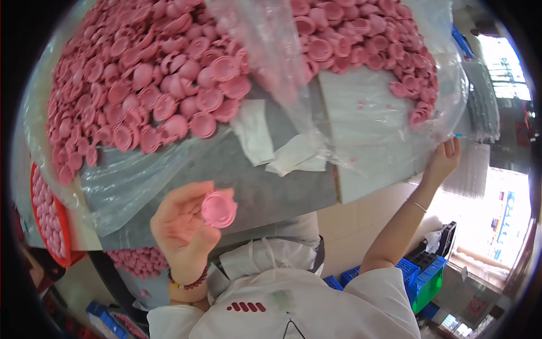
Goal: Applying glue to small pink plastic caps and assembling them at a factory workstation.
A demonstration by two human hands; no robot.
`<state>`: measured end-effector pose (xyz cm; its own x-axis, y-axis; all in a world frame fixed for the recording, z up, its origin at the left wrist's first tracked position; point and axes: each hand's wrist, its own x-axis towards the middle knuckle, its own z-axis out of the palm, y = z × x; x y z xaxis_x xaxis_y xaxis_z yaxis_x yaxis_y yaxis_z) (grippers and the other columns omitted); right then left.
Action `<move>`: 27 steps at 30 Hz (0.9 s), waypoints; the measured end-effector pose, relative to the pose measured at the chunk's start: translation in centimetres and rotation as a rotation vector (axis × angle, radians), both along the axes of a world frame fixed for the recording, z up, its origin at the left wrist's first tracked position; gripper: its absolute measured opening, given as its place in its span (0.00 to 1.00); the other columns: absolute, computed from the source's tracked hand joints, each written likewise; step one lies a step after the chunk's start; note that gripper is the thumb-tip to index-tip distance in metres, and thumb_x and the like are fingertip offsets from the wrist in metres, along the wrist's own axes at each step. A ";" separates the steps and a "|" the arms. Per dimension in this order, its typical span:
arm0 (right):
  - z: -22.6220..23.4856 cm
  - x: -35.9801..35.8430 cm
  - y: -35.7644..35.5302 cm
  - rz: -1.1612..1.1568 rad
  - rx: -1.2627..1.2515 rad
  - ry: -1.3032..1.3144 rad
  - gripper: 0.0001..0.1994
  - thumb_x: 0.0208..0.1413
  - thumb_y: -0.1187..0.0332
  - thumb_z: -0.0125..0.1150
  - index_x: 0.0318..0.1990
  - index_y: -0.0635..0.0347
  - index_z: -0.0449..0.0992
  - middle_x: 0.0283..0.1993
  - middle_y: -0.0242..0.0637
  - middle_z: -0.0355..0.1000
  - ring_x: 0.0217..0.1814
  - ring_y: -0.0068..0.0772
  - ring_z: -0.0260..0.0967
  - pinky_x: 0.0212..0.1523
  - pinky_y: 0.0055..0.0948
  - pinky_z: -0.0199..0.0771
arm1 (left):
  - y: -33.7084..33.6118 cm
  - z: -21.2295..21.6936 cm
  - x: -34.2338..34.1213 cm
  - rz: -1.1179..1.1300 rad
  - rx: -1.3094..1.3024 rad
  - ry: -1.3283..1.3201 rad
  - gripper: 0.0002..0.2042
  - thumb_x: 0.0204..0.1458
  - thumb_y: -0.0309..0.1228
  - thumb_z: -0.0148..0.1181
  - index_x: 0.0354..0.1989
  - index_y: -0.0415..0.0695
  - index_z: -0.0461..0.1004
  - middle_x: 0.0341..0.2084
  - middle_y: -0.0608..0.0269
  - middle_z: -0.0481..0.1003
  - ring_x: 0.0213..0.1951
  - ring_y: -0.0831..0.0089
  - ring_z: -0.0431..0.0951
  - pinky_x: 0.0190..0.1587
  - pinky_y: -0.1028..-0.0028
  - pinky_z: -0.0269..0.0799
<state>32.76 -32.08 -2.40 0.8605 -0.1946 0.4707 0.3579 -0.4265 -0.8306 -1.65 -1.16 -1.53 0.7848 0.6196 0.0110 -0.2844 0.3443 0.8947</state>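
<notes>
My left hand point(183, 226) is raised in front of the table's near edge, its fingers and thumb closed on a round pink plastic shell point(218, 209). The shell's rimmed, hollow-looking side shows. Out to the right, beside the table's right end, my right hand point(445, 161) is closed, with a small blue item point(458, 135) at its fingertips. Its kind is too small to make out. A large heap of similar pink shells point(164, 85) covers the left and far part of the table, and a second heap point(361, 34) lies at the far right.
Clear plastic sheeting point(288, 85) runs between the heaps. White cloths point(254, 133) lie on the grey tabletop point(271, 195). A red-rimmed basket point(66, 248) of pink pieces stands at the left. Blue crates point(406, 272) and a green crate point(432, 289) are low on the right.
</notes>
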 end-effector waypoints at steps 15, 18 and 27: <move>5.5 -4.8 10.1 0.192 -1.165 -0.064 0.06 0.40 0.71 0.56 0.27 0.61 0.67 0.23 0.39 0.66 0.25 0.35 0.63 0.27 0.29 0.62 | 0.2 0.2 0.4 0.052 0.025 0.058 0.29 0.41 0.42 0.60 0.45 0.30 0.61 0.34 0.47 0.71 0.28 0.68 0.74 0.30 0.77 0.70; 5.4 -5.8 11.3 0.241 -1.043 -0.144 0.05 0.40 0.72 0.56 0.26 0.61 0.68 0.24 0.37 0.67 0.26 0.31 0.63 0.27 0.26 0.61 | 0.4 0.4 0.6 0.041 -0.006 0.040 0.28 0.41 0.40 0.61 0.45 0.31 0.61 0.34 0.47 0.71 0.28 0.69 0.74 0.30 0.76 0.70; 5.4 -18.8 17.6 1.455 -0.511 0.277 0.06 0.40 0.80 0.54 0.29 0.62 0.73 0.24 0.32 0.67 0.24 0.27 0.60 0.25 0.22 0.58 | 0.9 0.0 0.1 -0.032 -0.075 -0.043 0.23 0.41 0.24 0.60 0.46 0.32 0.60 0.41 0.46 0.67 0.46 0.66 0.68 0.47 0.73 0.65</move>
<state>13.97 -14.44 3.00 0.2280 0.9733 0.0262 0.5640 -0.1101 -0.8184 -1.57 -0.22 -1.49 0.8039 0.5948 0.0002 -0.3102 0.4190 0.8533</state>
